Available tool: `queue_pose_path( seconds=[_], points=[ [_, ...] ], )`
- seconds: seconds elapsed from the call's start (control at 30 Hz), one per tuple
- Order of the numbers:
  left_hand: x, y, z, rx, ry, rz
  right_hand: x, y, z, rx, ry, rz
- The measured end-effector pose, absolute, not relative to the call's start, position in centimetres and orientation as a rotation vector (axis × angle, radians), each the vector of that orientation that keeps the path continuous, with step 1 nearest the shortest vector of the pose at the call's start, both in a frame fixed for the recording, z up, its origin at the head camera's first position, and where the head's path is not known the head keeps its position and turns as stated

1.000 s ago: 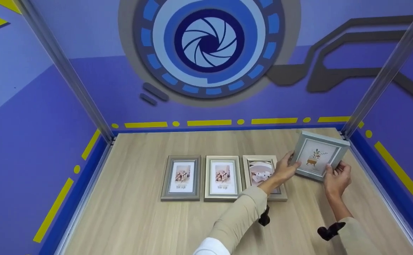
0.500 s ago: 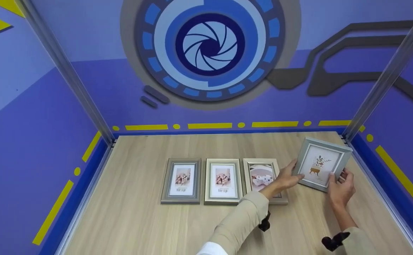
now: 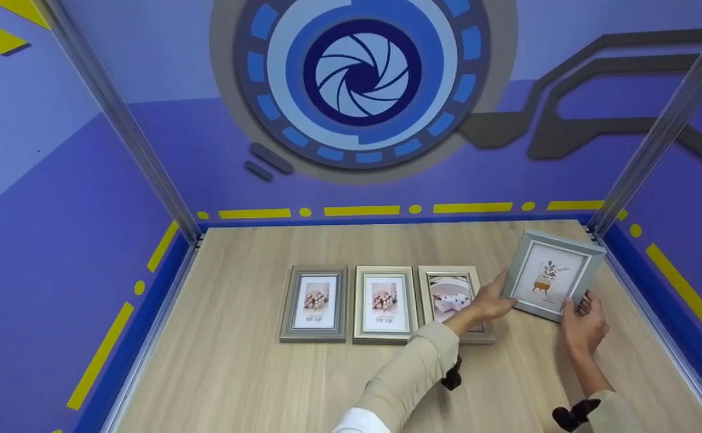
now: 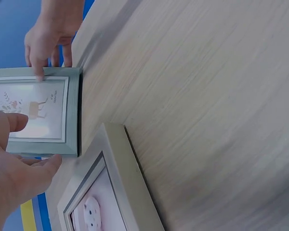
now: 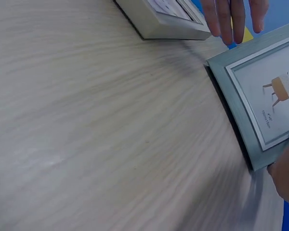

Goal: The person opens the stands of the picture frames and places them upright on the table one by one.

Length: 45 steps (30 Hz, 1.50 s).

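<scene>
A grey-green picture frame point(image 3: 552, 278) with a plant print stands tilted back at the right of the table; I cannot tell whether its lower edge touches the wood. My right hand point(image 3: 585, 323) grips its lower right side, thumb on the front, fingers partly hidden at the edge. At its left side is my left hand point(image 3: 490, 299), fingers fairly straight; in the right wrist view the left fingers point(image 5: 224, 19) look just off the frame's edge. Beneath my left forearm lies a beige picture frame point(image 3: 447, 279) with a polka-dot picture, partly covered.
A grey-brown picture frame point(image 3: 290, 307) and a champagne picture frame point(image 3: 360, 313), both with flower prints, lie face up in a row with the beige one. The wooden table point(image 3: 230, 361) is enclosed by blue-purple walls point(image 3: 176, 144) with metal posts point(image 3: 128, 132).
The grey-green frame has come slightly nearer to me with both hands. My left hand has shifted down to its lower left corner, its thumb covering less of the front. The head view also shifted slightly.
</scene>
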State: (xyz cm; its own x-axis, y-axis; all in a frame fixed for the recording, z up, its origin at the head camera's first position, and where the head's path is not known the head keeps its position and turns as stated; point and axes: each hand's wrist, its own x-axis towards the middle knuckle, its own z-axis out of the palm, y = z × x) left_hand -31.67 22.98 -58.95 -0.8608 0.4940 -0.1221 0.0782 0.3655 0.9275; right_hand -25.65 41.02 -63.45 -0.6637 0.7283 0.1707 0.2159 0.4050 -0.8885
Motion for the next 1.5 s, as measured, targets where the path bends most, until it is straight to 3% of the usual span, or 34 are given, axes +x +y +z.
queue_pose_path(
  seconds=[0.3, 0.73, 1.07, 1.5],
  points=[
    [-32.6, 19.5, -59.1, 0.377, 2.46, 1.414, -24.5, 38.5, -64.4, -0.77, -1.948, 1.201],
    [-34.1, 15.3, -58.5, 0.125, 2.779, 1.375, -27.5, 34.1, -60.6, -0.246, -2.112, 1.334],
    [-32.6, 14.0, -59.8, 0.021, 2.67, 1.374, -27.6, 33.0, -63.1, -0.154, -2.677, 1.163],
    [-29.6, 12.4, -59.5, -0.109, 2.422, 1.6, -28.6, 30.6, -63.8, -0.1, -2.825, 1.136]
  ],
)
